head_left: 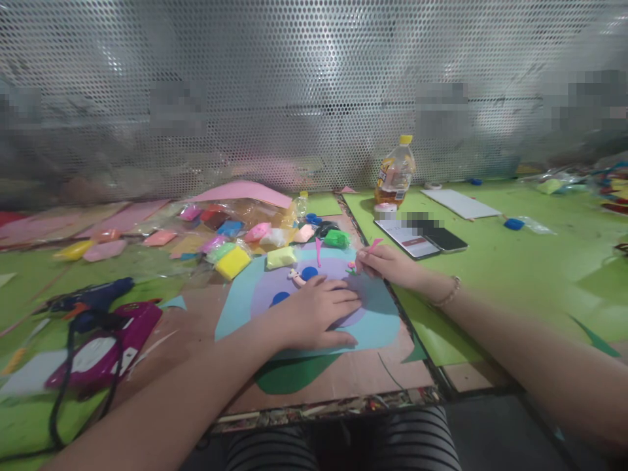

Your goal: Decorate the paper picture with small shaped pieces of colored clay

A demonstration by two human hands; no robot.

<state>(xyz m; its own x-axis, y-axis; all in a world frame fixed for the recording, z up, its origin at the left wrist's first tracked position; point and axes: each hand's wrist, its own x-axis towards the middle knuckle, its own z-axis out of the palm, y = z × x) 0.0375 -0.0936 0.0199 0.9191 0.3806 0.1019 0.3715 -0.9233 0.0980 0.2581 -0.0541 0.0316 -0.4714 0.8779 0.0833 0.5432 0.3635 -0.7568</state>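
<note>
Fingers of left hand [314, 314] spread flat, palm down, pressing light blue paper sheet [377, 320] with lilac circle [333, 268] on the board, gripping nothing. Right hand [387, 265] fingertips pinched on small pink strip [374, 245] at sheet's far right edge, just beside tiny clay flower [351, 267]. Clay packets [231, 261] beyond sheet; glue gun [93, 297] far left.

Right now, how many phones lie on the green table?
2: a white phone beside a black phone, both right of the right hand, before the bottle.
</note>
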